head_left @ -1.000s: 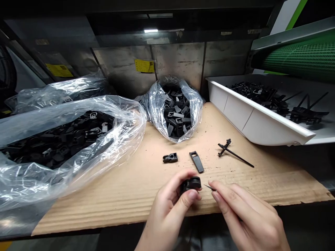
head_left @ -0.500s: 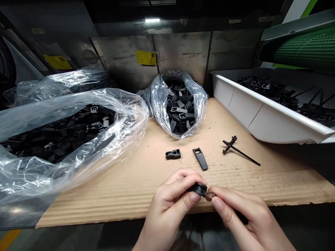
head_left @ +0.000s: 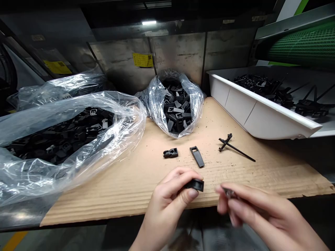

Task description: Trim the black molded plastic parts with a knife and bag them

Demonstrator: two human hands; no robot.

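Observation:
My left hand [head_left: 170, 195] pinches a small black plastic clip [head_left: 195, 184] between thumb and fingers, just above the front edge of the cardboard sheet [head_left: 125, 181]. My right hand [head_left: 256, 212] is a little to the right of it, blurred by motion, with its fingertips pinched on a thin dark strip [head_left: 228, 192]. Beyond my hands, lying on the cardboard, are a small black clip [head_left: 170, 153], a flat black tab [head_left: 196, 156] and a long black tie with a cross head [head_left: 235, 147].
A small clear bag of black parts [head_left: 176, 106] stands at the back. A large clear bag of black parts [head_left: 65, 136] fills the left side. A white tray [head_left: 261, 113] holding black ties sits at the right under a green conveyor [head_left: 300, 45].
My hands met at the clip half a second ago. The right hand has since pulled away to the right with the thin strip; the left still holds the clip.

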